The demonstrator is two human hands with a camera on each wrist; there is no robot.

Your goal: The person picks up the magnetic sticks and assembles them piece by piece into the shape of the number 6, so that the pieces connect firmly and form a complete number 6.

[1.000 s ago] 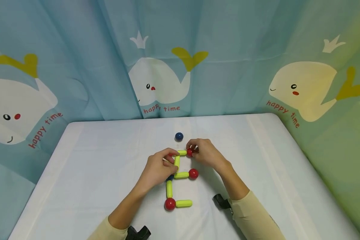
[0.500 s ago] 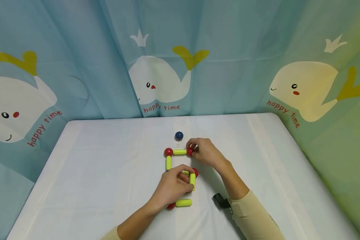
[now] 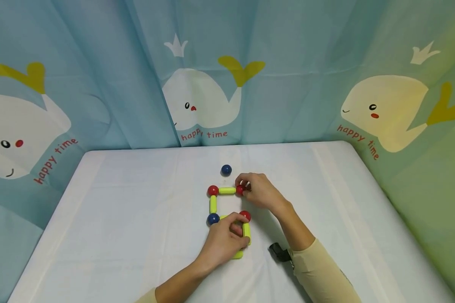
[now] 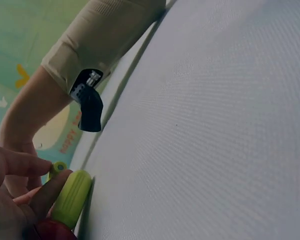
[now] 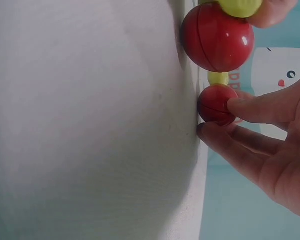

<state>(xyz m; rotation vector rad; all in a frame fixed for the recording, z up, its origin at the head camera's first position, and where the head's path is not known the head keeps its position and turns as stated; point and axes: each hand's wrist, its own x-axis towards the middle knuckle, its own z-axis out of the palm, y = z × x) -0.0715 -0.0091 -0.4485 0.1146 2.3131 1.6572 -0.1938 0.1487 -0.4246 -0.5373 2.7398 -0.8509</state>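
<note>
My left hand [image 3: 220, 244] pinches a yellow-green magnetic rod [image 3: 247, 233] between thumb and finger, its far end at a red ball [image 3: 245, 216]. My right hand [image 3: 260, 191] holds another red ball [image 3: 240, 190] by its sides, farther back. From that ball a rod [image 3: 227, 191] runs left to a corner red ball [image 3: 212, 190]. Another rod [image 3: 213, 204] joins this corner to a blue ball [image 3: 213, 219]. Under my left hand, a lower rod [image 3: 238, 255] shows only its end; in the left wrist view that rod [image 4: 72, 199] meets a red ball [image 4: 55, 231].
A loose blue ball [image 3: 226, 170] lies behind the rod figure. The white-covered table [image 3: 136, 219] meets a blue-green curtain [image 3: 288, 109] printed with whales at the back and sides. A black wrist camera [image 3: 279, 253] sits on the right sleeve.
My left hand moved from the upper left of the figure down and right, carrying the rod to the middle right red ball. My right hand stays on its ball.
</note>
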